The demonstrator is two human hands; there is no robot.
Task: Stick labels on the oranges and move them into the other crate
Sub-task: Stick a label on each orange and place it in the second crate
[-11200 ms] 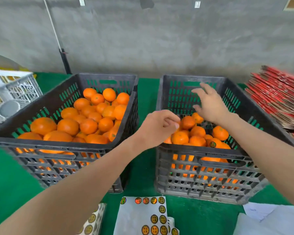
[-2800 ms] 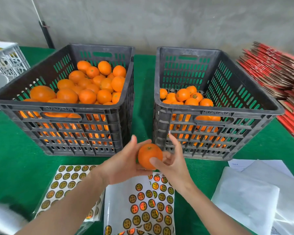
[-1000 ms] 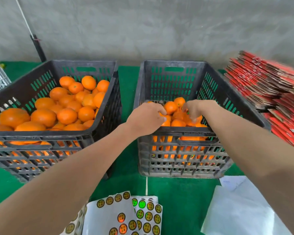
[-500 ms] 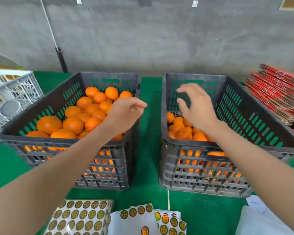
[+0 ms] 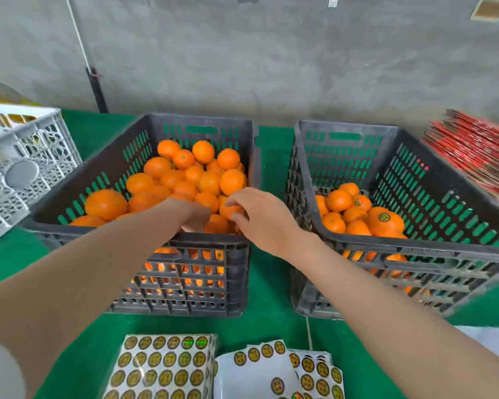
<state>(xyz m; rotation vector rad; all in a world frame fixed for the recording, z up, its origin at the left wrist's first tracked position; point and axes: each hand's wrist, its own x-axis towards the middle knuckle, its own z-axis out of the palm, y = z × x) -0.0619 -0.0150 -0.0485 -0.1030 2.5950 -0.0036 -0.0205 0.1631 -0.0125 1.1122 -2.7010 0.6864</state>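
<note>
Nearest, the label sheets [image 5: 162, 367] lie flat on the green table cover [image 5: 271, 321] just in front of both crates, probably so that either hand can peel a sticker without a long reach; their lower edges are cut off by the frame. Next, both my forearms extend over the near rim of the left crate [image 5: 213, 243], which holds the pile of unlabelled oranges [image 5: 185, 174]. My right hand [image 5: 260, 214] is curled round one orange [image 5: 228, 210] at the near right of that pile, digits above and below it, a grip suited to lifting it clear of its neighbours. My left hand [image 5: 190, 216] dips among the fruit just beside it. Its fingers are hidden below the wrist, so I cannot tell whether they are spread, curled or holding anything. The right crate [image 5: 415, 249] stands beside the left one, separated by a strip of cover, and by my reading is the destination. It holds a smaller heap of labelled oranges [image 5: 385, 220], though a sticker is legible on only two. Farther out, a white crate [image 5: 26, 156] at left and a red stack [image 5: 473, 151] at right are both cropped, and what the white one holds is hard to make out.
</note>
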